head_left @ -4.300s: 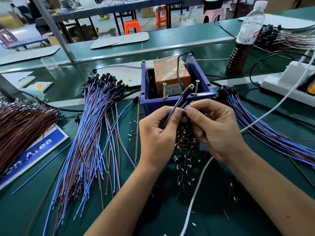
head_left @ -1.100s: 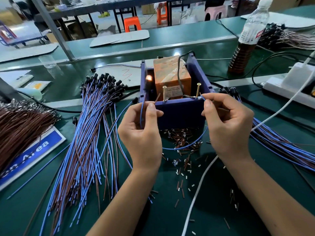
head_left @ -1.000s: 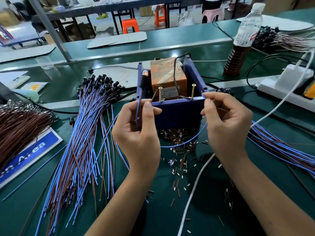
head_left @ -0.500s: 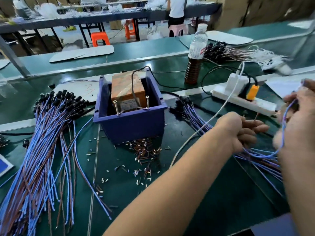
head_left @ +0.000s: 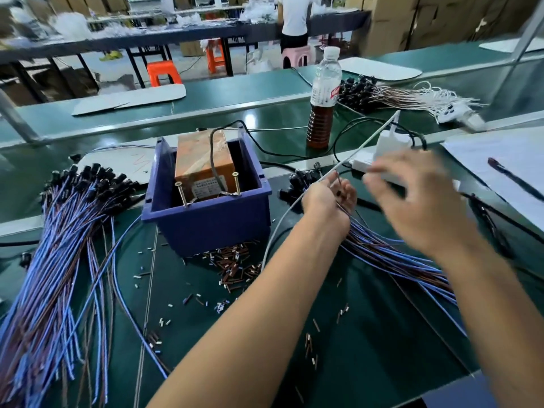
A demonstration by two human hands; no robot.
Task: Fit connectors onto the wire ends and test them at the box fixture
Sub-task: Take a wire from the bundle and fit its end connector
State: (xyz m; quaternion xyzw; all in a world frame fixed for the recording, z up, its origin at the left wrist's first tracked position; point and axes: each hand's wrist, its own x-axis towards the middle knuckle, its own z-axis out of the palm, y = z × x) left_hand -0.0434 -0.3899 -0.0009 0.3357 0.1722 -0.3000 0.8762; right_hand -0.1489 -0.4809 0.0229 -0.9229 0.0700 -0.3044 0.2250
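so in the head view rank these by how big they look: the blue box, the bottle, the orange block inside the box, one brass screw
1. blue box
2. bottle; orange block looks similar, partly hidden, so unsure
3. brass screw

Bottle (head_left: 323,97), far centre-right: white label with red patch, print too small to read. Orange block (head_left: 201,160) inside blue box fixture (head_left: 206,222): pale sticker on near face, lines of print, illegible. White sheet (head_left: 123,161) left of fixture: faint red scribble, unreadable. No legible text, brand or number anywhere.
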